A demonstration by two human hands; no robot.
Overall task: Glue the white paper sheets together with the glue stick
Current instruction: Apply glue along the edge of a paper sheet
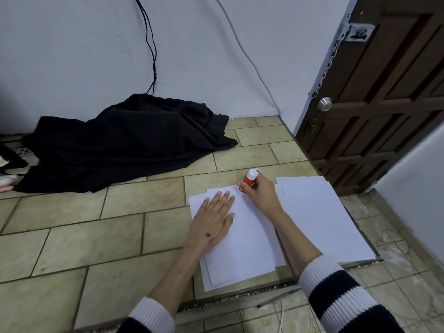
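Observation:
Two overlapping white paper sheets lie on the tiled floor in front of me. My left hand rests flat on their upper left part, fingers spread. My right hand grips a red glue stick with a white end pointing up, its lower end touching the top edge of the sheets. A second stack of white sheets lies to the right, partly under my right forearm.
A heap of black cloth lies on the floor at the back left, with a black cable hanging down the wall above it. A brown wooden door stands at the right. A floor step edge runs below the papers.

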